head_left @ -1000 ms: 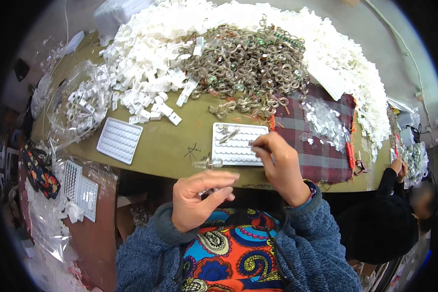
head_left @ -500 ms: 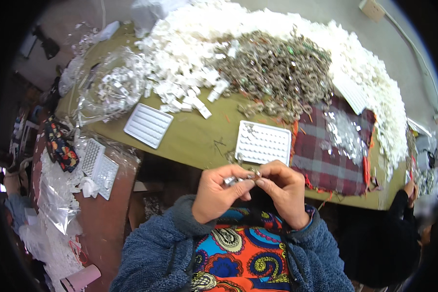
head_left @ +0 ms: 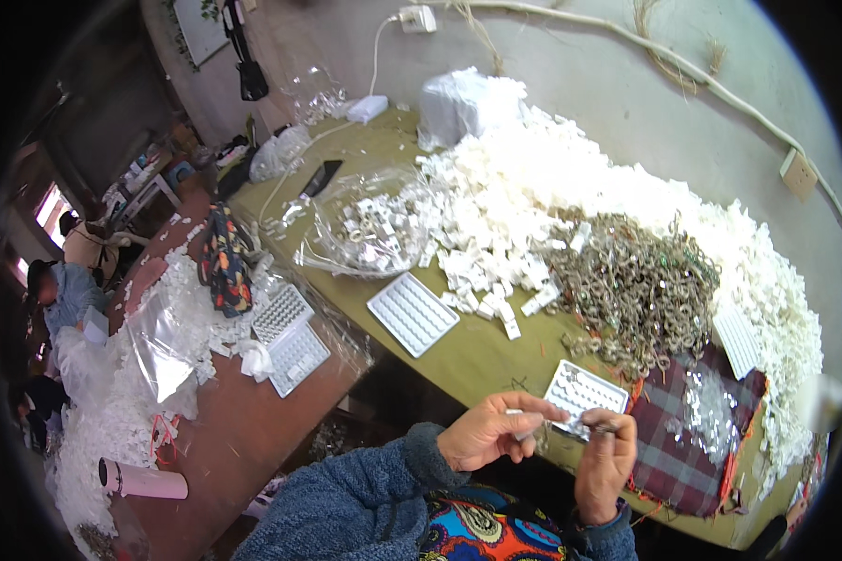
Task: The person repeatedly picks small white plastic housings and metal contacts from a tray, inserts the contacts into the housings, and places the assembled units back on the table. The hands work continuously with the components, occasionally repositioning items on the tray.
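Note:
My left hand [head_left: 496,432] is held in front of my body, index finger stretched out, the other fingers curled round small pale, shiny pieces [head_left: 526,425] partly hidden by the fingers. To its right my right hand [head_left: 605,467] is raised, its thumb and fingertips pinching a small dull metal piece [head_left: 604,427], perhaps a ring. Just beyond both hands lies a white tray with rows of hollows [head_left: 589,393], a few metal pieces at its far left corner. A large heap of dull metal ring-like pieces [head_left: 636,280] lies behind that tray.
White small pieces [head_left: 571,178] are heaped along the wall. Another white tray [head_left: 413,315] and a plastic bag of small parts [head_left: 374,224] lie left. A plaid cloth [head_left: 678,430] with clear bits lies right. A pink tumbler [head_left: 145,479] lies on the brown table [head_left: 253,449].
My view has swung left, showing more of the room and brown table. My hands, close together before, are now apart; the right one has lifted away with the metal piece.

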The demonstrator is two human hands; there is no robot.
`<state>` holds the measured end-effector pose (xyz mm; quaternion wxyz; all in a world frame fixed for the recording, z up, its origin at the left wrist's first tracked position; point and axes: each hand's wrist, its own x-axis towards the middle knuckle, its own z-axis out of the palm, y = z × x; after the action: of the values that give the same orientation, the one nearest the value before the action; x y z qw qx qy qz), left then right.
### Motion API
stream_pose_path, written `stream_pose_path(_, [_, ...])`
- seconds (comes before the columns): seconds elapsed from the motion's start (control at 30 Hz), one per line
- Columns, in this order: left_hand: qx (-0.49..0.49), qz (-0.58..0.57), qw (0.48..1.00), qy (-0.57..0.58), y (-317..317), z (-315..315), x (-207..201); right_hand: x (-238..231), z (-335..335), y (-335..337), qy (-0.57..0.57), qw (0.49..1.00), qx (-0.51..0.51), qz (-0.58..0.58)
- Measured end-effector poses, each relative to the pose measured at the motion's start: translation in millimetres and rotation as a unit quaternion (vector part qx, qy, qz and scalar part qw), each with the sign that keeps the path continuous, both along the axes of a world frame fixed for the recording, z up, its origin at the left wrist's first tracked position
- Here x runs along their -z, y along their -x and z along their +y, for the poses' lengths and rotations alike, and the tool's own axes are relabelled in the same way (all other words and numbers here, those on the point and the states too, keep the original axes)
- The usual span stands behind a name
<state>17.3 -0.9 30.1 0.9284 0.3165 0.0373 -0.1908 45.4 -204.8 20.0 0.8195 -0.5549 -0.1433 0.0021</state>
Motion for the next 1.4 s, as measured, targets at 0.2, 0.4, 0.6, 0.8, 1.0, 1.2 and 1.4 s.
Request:
stream_pose_path(0.2, [-0.269, -0.175, 0.879, -0.352, -5, 70, -39, -5, -29, -15, -0.056, 0.998, 0.023, 0.004])
stream_pose_path(0.4, [-0.379, -0.257, 0.524, -0.718, -62, 164, -126, 4, -46, -3, -0.039, 0.999, -0.011, 0.005])
stream_pose_path(0.6, [-0.231, -0.436, 0.303, -0.815, -88, 119, -67, 4, -50, 9, 0.054, 0.995, -0.051, 0.064])
stream_pose_path(0.8, [-0.06, -0.438, 0.275, -0.854, -115, 79, -1, -1, -47, 10, 0.11, 0.992, -0.063, -0.002])
stream_pose_path(1.0, [-0.088, -0.388, 0.396, -0.827, -115, 79, 4, -6, -35, 10, 0.051, 0.993, -0.088, 0.068])
stream_pose_path(1.2, [-0.126, -0.331, 0.628, -0.692, -92, 61, -1, -12, -18, 8, 0.078, 0.986, -0.08, 0.122])
stream_pose_path(1.4, [-0.043, -0.072, 0.974, -0.212, -35, 3, 7, -13, 1, 8, 0.012, 0.986, -0.058, 0.157])
